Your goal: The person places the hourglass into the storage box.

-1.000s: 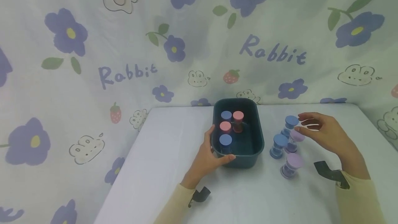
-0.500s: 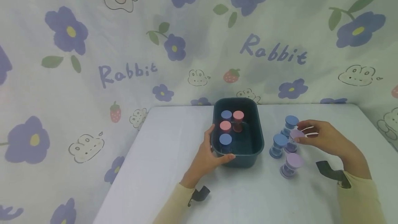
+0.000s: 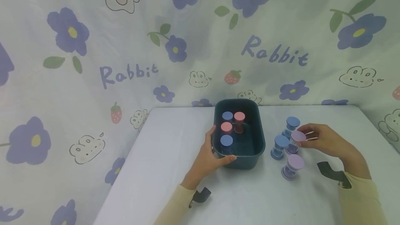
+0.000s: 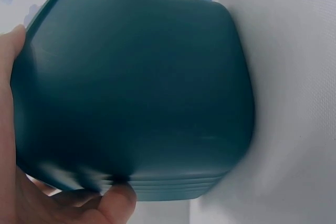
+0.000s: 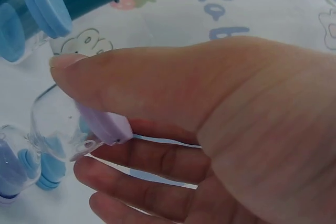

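Note:
My left hand (image 3: 206, 159) holds the dark teal bin (image 3: 245, 162) by its near left corner, thumb at the near end and fingers along the left side. In the left wrist view the bin's wall (image 4: 142, 87) fills the middle. My right hand (image 3: 329, 142) grips a purple-capped sand timer (image 3: 298, 136) near its top, thumb in front and fingers behind. The purple cap (image 5: 110, 127) and clear glass show between them in the right wrist view. Close by stand a blue sand timer (image 3: 277, 152), another blue sand timer (image 3: 292, 122) and a second purple sand timer (image 3: 295, 162).
Inside the bin, along its left and back, stand two blue-capped timers (image 3: 226, 140) and two pink-capped timers (image 3: 239, 116). The white table (image 3: 175, 141) meets a patterned curtain (image 3: 200, 37) at its back.
My right hand has come down a little and closed its thumb and fingers around the top of the purple sand timer. The left hand and the bin have stayed put.

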A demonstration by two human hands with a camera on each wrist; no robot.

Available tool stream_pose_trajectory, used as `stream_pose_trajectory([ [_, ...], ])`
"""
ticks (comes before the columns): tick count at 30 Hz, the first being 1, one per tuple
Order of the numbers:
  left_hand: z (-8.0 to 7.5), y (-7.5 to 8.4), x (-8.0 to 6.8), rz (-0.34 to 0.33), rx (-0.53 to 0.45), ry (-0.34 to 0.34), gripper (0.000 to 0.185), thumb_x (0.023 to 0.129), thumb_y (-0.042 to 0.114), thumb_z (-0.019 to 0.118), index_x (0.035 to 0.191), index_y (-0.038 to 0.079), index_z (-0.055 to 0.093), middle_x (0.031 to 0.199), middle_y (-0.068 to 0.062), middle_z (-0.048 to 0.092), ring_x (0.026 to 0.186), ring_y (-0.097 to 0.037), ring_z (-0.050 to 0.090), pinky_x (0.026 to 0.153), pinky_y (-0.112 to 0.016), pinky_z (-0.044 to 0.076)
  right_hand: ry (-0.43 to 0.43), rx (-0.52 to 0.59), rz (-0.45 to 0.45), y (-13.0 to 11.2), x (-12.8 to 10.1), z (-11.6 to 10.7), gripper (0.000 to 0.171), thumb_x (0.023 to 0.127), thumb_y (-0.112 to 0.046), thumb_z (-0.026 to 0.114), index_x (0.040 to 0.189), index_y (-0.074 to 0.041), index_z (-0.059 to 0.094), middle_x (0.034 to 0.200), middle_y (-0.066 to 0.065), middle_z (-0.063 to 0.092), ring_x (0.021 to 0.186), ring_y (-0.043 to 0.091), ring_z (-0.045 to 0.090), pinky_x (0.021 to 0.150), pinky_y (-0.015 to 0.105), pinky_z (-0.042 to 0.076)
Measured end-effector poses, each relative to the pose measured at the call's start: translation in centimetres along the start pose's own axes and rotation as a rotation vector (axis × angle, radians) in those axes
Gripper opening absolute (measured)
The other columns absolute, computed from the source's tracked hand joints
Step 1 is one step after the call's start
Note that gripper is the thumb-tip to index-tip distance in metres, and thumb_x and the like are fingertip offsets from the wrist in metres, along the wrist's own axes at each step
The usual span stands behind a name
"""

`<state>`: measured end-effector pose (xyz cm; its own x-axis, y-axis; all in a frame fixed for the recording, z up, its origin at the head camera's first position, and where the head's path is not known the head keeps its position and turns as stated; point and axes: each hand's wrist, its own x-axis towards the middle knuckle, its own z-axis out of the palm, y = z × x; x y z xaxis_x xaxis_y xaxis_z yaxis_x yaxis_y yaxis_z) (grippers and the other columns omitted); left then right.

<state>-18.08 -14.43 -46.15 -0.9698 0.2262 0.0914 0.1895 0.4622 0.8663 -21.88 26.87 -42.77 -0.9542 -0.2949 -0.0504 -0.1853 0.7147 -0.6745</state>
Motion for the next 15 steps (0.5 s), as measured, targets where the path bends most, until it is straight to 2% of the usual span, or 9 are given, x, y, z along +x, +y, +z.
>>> stream_pose_trajectory([
  [3, 0.00, 0.00, -0.01, -0.002, 0.004, 0.002, 0.117, 0.075, 0.063, 0.085, 0.162, 0.037, 0.012, 0.170, -0.001, 0.031, 0.152, -0.028, 0.041, 0.118, -0.064, 0.040, 0.000, 0.009, -0.006, 0.16, 0.13, 0.13, 0.059, 0.087, -0.029, 0.084, 0.130, 0.005, 0.062, 0.123, 0.021, 0.070, 0.113, 0.038, 0.069, 0.081, 0.024, 0.059],
  [7, -0.01, 0.01, -0.03, -0.002, 0.012, 0.007, 0.117, 0.075, 0.063, 0.085, 0.162, 0.038, 0.012, 0.170, -0.001, 0.032, 0.152, -0.028, 0.040, 0.118, -0.064, 0.039, 0.010, 0.012, -0.019, 0.33, 0.24, 0.26, 0.057, 0.087, -0.028, 0.084, 0.129, 0.005, 0.063, 0.122, 0.020, 0.071, 0.112, 0.036, 0.069, 0.078, 0.014, 0.054],
  [12, -0.02, 0.04, -0.01, 0.001, 0.019, 0.010, 0.117, 0.075, 0.063, 0.085, 0.163, 0.037, 0.013, 0.170, -0.001, 0.032, 0.152, -0.027, 0.041, 0.119, -0.064, 0.039, 0.021, 0.009, -0.031, 0.35, 0.25, 0.22, 0.055, 0.086, -0.027, 0.085, 0.127, 0.005, 0.064, 0.120, 0.019, 0.073, 0.107, 0.029, 0.071, 0.077, 0.014, 0.055],
  [15, 0.00, 0.09, 0.00, -0.002, 0.022, 0.010, 0.117, 0.074, 0.063, 0.085, 0.162, 0.037, 0.013, 0.170, 0.001, 0.031, 0.153, -0.026, 0.040, 0.119, -0.064, 0.039, 0.026, 0.002, -0.026, 0.22, 0.11, 0.11, 0.057, 0.086, -0.027, 0.085, 0.128, 0.006, 0.063, 0.120, 0.020, 0.072, 0.106, 0.030, 0.071, 0.080, 0.025, 0.061],
])
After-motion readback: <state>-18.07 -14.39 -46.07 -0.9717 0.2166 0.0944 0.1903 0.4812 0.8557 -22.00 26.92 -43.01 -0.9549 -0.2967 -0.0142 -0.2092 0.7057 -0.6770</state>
